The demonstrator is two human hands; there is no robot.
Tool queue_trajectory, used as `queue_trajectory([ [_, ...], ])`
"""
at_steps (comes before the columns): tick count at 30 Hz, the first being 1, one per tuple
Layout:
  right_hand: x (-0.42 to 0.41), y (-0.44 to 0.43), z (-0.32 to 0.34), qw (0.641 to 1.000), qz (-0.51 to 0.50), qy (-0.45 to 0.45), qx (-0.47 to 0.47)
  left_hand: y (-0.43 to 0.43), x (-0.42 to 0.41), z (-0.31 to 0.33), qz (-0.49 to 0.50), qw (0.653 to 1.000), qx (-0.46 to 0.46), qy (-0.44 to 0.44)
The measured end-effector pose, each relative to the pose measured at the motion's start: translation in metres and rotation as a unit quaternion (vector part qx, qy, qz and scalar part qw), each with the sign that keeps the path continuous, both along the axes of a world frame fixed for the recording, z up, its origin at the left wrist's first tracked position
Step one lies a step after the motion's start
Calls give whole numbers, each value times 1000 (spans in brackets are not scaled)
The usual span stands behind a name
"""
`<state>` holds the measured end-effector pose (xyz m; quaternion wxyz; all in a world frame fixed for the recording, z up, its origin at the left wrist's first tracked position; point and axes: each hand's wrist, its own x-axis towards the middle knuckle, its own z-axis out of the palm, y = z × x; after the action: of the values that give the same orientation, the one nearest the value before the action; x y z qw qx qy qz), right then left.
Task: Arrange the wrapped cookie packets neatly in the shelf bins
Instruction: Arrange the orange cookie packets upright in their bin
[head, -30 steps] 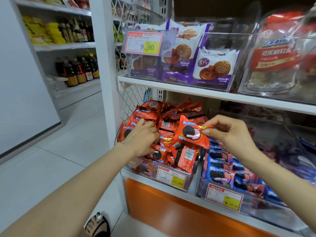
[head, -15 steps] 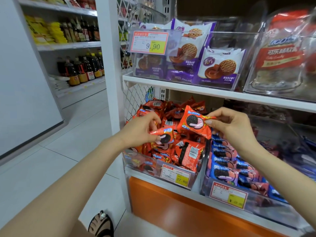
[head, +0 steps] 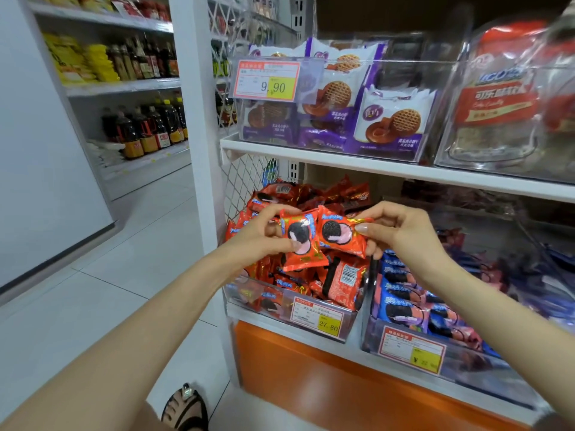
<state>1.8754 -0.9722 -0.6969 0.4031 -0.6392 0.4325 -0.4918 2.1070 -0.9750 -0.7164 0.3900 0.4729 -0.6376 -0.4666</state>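
**Cookie packets (head: 300, 241) held above the red bin (head: 264, 301): arranging under way**

Two red packets are raised just above the red bin's heap, side by side and touching, with their printed faces toward the camera. The left hand (head: 258, 234) pinches the left packet (head: 298, 244) by its left edge. The right hand (head: 401, 234) pinches the right packet (head: 337, 233) by its crimped right end (each hand is thus clamped on one packet). Below them, inside the red bin, the other red packets lie jumbled, some face down and some on edge. Just right of the red bin, the blue bin (head: 482, 371) holds packets in rough overlapping rows. The task appears to be at an early stage: the heap is unsorted, and the two lifted packets are not yet set down.
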Motion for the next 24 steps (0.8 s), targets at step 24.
queue_trajectory([
  [24,-22,-3,4,999,-26,-12,-14,-37,-11,-11,-82,751,-231,-614],
])
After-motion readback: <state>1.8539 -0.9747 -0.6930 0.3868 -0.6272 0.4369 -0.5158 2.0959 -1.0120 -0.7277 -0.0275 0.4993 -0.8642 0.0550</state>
